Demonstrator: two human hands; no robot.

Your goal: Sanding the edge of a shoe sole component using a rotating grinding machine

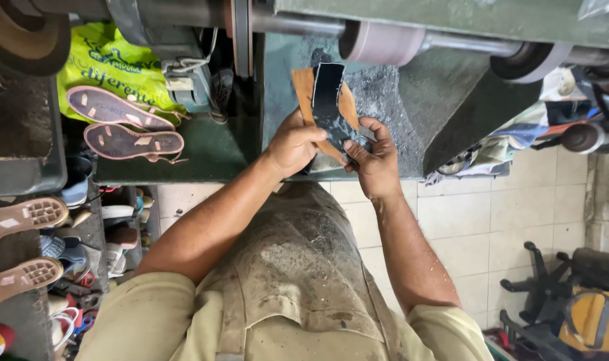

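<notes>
Both hands gripped one sole piece in front of my apron: my left hand (293, 144) closed on its left edge with the thumb laid over the top, and my right hand (373, 157) pinched its lower right edge between thumb and fingers. That sole (326, 100) was a tan leather cut-out with a black layer on its upper face, held tilted with its far end pointing up at the machine.

Largest of all was the green machine (451, 87) ahead of me, its long shaft running across the top. On that shaft sat a pinkish drum (383, 41), just above and right of the sole but not touching it, and further right a dark wheel (528, 63). Grey dust lay on the sloping hood behind the sole.

My dusty apron (297, 267) filled the lower middle. On the green desk (214, 157) to my left lay two sandals (127, 127), soles up, beside a yellow bag (107, 60). More shoes (23, 217) crowded the shelves at far left. White floor tiles (485, 227) showed to my right.
</notes>
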